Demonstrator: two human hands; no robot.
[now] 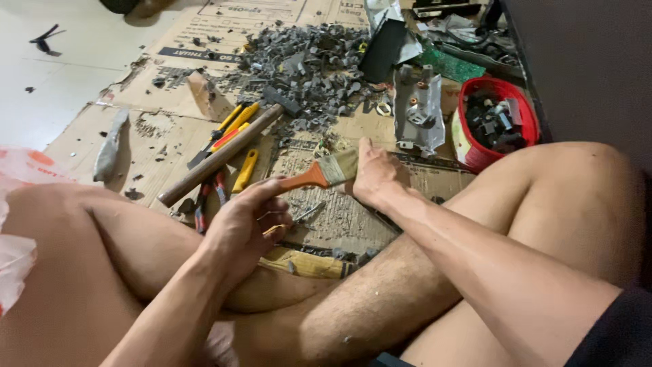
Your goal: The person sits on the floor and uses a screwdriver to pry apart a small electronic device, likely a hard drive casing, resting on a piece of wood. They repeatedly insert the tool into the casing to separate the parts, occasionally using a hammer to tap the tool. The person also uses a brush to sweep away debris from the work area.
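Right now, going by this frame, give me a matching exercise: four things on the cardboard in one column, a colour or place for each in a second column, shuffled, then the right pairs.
Things:
1. Paintbrush
2. Basket
3. Hammer
4. Pile of grey scraps

Colour or place:
A. Red, at the right by the knee, holding small dark parts
B. Far end of the cardboard, spread loose
C. Orange handle, held between the left hand and right hand
D. Long wooden handle, lying diagonally beside yellow-handled tools

Pairs: 1-C, 2-A, 3-D, 4-B
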